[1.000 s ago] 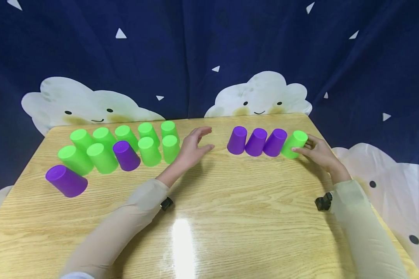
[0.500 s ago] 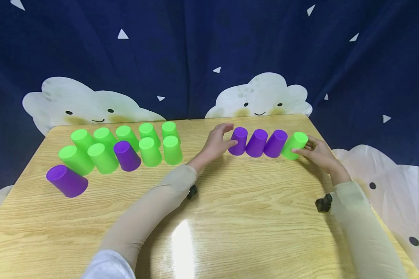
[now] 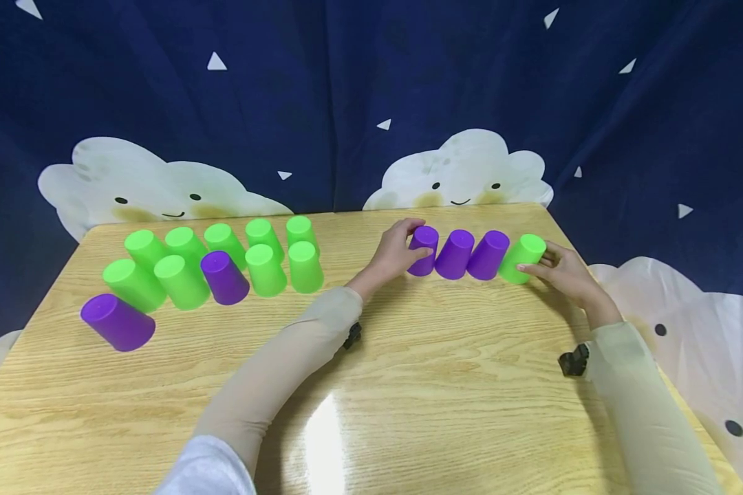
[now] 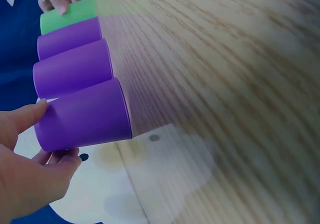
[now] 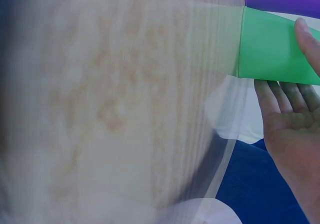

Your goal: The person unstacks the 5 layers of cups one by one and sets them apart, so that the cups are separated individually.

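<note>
Four upside-down plastic cups stand side by side in a row at the back right. My left hand [image 3: 396, 253] holds the leftmost purple cup [image 4: 87, 116], thumb on its near side and fingertips on the side away from the row. At the other end, my right hand [image 3: 566, 273] holds the green cup [image 5: 270, 49], its thumb [image 5: 306, 39] across the front and its fingers along the outer side. Between them stand a second purple cup [image 3: 455, 254] and a third purple cup [image 3: 488, 255], close together and touched by neither hand.
On the left half of the wooden table [image 3: 446, 385] stand several upside-down green cups [image 3: 182, 283] in two rows. One purple cup [image 3: 225, 278] is among them, another purple cup [image 3: 119, 323] nearer the front left. A dark blue curtain [image 3: 334, 103] hangs behind the table.
My left hand has moved right, away from the left group of cups, and taken hold of the leftmost purple cup in the row. The right hand stays on the green cup.
</note>
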Motion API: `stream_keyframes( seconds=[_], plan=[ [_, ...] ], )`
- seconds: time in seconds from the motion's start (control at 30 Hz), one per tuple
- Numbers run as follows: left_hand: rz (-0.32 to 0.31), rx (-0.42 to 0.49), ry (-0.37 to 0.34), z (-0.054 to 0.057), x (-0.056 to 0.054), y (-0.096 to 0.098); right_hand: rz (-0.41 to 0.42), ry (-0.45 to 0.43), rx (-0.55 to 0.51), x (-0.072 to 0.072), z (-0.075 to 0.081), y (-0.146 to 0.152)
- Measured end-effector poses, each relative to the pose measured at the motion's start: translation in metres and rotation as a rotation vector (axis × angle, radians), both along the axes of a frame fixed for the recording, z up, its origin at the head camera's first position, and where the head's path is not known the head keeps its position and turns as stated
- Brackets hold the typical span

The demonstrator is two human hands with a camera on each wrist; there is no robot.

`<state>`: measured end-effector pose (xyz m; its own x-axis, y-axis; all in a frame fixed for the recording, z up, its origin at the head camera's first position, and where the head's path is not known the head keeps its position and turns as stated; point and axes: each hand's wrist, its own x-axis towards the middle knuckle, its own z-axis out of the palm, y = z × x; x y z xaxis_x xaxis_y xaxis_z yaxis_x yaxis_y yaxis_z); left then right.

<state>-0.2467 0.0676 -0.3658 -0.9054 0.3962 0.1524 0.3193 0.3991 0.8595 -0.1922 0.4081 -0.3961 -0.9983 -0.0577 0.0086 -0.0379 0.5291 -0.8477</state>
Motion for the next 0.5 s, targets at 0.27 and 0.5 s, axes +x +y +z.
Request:
stream_keyframes(
  seconds=[0.27,0.5],
  plan=[
    [0.000,0.012,-0.035,-0.0011,-0.0005,0.0005,0.000,-0.001,-0.019,-0.0002,0.0003,-0.0006],
    [0.004,0.026,-0.040,-0.0006,-0.0008,-0.0021,-0.005,-0.001,-0.017,-0.0011,-0.0007,-0.0002]
  ],
)
